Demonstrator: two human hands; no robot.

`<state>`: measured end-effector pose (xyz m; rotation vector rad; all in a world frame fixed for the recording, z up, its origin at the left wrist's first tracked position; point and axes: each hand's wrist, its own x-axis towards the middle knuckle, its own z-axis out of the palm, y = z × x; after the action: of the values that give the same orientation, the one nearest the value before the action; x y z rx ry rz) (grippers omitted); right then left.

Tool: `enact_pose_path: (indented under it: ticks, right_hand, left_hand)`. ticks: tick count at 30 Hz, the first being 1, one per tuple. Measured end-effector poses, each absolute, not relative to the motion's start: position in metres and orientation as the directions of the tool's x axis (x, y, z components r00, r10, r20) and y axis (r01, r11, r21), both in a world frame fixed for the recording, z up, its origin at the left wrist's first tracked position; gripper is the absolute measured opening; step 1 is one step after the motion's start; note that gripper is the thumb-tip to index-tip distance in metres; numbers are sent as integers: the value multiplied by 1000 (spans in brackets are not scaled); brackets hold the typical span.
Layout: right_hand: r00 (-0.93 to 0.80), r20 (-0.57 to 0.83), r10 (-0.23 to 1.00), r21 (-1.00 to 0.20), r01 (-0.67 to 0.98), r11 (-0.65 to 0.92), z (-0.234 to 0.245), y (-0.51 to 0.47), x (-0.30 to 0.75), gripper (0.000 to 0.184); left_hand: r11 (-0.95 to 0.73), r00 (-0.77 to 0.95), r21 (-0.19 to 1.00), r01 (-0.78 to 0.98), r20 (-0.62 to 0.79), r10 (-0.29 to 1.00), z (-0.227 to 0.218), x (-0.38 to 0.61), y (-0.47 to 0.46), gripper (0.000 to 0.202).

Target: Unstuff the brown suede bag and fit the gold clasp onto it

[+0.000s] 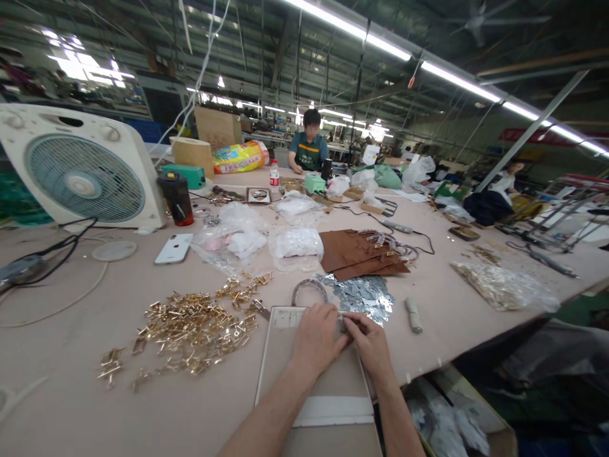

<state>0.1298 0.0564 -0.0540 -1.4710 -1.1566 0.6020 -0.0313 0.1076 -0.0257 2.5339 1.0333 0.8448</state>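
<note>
My left hand (318,337) and my right hand (368,339) meet over a flat white-rimmed tray (304,406) at the table's near edge. Both are closed in a pinch on a small grey piece (341,324) held between them; its shape is too small to make out. A curved silver strap piece (309,289) lies just beyond the tray. A heap of silver pieces (364,295) sits right of it. A wide scatter of gold metal fittings (190,327) lies to the left of my left hand.
Brown leather sheets (354,254), plastic bags of white parts (295,244), a white phone (174,248), a dark bottle (176,198) and a box fan (83,168) stand farther back. A person in green works at the far end. A carton (457,412) sits under the table's right edge.
</note>
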Motion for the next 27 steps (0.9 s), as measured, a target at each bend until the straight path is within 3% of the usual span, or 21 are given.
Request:
enact_pose_path:
  ticks: [16, 21, 27]
  right_hand:
    - [354, 277, 894, -893, 437, 103, -59, 61, 128, 25]
    - [385, 370, 846, -822, 560, 105, -61, 64, 128, 25]
    - [445, 494, 747, -807, 554, 203, -42, 50, 128, 22]
  left_hand:
    - [-698, 561, 470, 540, 416, 715, -26, -35, 109, 35]
    - [-702, 565, 472, 534, 418, 711, -25, -33, 109, 33]
    - [-714, 555, 455, 531, 450, 700, -23, -20, 108, 31]
